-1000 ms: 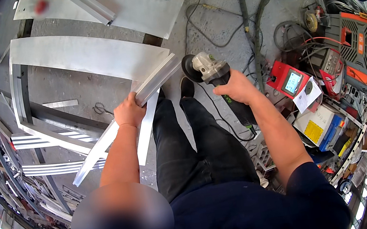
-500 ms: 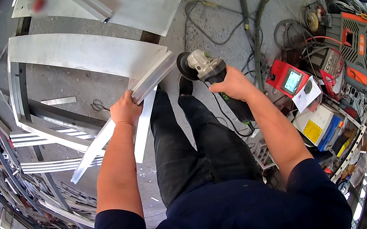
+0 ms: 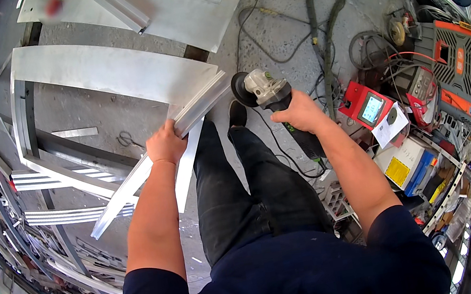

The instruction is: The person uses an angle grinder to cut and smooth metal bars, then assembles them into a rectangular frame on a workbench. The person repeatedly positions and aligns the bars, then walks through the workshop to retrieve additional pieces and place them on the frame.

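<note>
Fingers of the left hand are clamped on a long silvery metal profile, which slants from lower left up to the corner of a pale metal sheet; those of the right hand are wrapped round an angle grinder, its dark disc just beside the profile's upper end; farther right sits a red device with a lit screen.
</note>
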`<state>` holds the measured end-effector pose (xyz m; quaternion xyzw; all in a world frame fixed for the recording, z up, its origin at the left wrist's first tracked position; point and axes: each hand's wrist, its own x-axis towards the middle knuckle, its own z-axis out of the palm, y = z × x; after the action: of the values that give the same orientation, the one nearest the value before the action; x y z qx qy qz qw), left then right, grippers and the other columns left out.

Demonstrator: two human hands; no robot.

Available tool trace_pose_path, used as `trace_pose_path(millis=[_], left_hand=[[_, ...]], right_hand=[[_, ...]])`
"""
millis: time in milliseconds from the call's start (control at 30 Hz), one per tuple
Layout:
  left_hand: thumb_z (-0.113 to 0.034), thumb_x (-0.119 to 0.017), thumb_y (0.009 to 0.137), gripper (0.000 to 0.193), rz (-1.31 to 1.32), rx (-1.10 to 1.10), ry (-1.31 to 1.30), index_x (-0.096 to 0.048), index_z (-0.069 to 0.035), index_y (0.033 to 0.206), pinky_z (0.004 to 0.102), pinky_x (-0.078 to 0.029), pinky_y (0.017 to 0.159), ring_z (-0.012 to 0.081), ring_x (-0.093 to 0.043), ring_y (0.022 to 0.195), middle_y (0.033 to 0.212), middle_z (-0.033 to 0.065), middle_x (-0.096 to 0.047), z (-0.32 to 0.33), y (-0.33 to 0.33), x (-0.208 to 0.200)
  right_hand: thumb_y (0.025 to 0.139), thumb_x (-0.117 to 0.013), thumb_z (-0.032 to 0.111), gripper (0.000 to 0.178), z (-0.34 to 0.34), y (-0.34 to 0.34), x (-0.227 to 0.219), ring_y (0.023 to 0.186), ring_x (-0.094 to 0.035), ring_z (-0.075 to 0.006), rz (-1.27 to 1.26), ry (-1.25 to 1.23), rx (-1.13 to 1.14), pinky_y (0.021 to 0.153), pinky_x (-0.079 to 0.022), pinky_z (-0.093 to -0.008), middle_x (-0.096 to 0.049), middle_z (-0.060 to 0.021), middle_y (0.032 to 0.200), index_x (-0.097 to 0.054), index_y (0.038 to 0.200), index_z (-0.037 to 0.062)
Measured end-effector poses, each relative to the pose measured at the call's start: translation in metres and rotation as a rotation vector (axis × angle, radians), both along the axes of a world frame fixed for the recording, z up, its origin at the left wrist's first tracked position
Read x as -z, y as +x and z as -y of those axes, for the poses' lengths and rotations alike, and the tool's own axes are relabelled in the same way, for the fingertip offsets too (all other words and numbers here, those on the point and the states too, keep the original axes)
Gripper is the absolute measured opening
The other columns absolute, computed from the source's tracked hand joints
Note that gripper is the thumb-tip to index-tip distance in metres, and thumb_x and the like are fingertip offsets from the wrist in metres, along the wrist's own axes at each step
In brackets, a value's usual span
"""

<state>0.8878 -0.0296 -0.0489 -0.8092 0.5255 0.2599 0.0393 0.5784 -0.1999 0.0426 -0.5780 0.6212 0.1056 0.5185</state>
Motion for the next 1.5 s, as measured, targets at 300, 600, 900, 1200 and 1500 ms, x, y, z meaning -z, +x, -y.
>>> trace_pose_path(millis=[300,600,900,1200,1500], left_hand=[[-0.025,-0.064,0.078,0.018,-0.007,0.006,-0.056,-0.056,-0.014,0.088,0.0447,-0.052,0.064,0.0314,-0.067,0.076,0.083,0.0085,-0.068,-0.004,0.001,0.005],[-0.027,-0.067,0.077,0.021,-0.008,0.014,-0.056,-0.056,-0.014,0.089,0.0439,-0.052,0.063,0.0308,-0.067,0.075,0.083,0.0076,-0.068,-0.004,0.002,0.007],[-0.028,-0.068,0.076,0.024,-0.010,0.014,-0.008,-0.056,-0.014,0.090,0.0432,-0.052,0.066,0.0297,-0.067,0.080,0.085,0.0078,-0.068,0.000,0.001,0.000],[-0.026,-0.060,0.083,0.024,0.015,0.042,0.054,-0.058,-0.014,0.103,0.0444,-0.052,0.071,0.0322,-0.068,0.082,0.085,0.0120,-0.069,-0.003,0.004,0.005],[-0.026,-0.065,0.076,0.027,-0.009,0.013,0.036,-0.059,-0.014,0.099,0.0435,-0.052,0.073,0.0308,-0.067,0.085,0.089,0.0113,-0.068,-0.003,0.003,0.005]], right_hand=[[0.062,-0.078,0.020,0.052,0.004,-0.002,-0.010,0.082,-0.063,-0.0228,0.026,-0.018,-0.004,0.079,-0.049,-0.0336,-0.067,-0.0131,0.089,-0.062,0.104,-0.0039],[0.061,-0.078,0.024,0.050,-0.005,-0.015,0.007,0.079,-0.064,-0.0245,0.034,0.023,0.091,0.076,-0.050,-0.0343,-0.068,-0.0137,0.087,-0.063,0.101,-0.0027],[0.061,-0.080,0.022,0.051,-0.003,0.000,0.000,0.077,-0.062,-0.0221,-0.011,-0.054,0.073,0.076,-0.050,-0.0348,-0.067,-0.0130,0.084,-0.063,0.101,-0.0049],[0.061,-0.078,0.026,0.050,0.005,-0.004,0.006,0.086,-0.067,-0.0316,-0.052,0.034,0.061,0.079,-0.051,-0.0380,-0.069,-0.0190,0.091,-0.065,0.100,-0.0021],[0.060,-0.078,0.026,0.051,0.023,0.029,-0.009,0.083,-0.066,-0.0295,0.056,0.015,0.053,0.077,-0.051,-0.0367,-0.069,-0.0179,0.088,-0.065,0.100,-0.0022]])
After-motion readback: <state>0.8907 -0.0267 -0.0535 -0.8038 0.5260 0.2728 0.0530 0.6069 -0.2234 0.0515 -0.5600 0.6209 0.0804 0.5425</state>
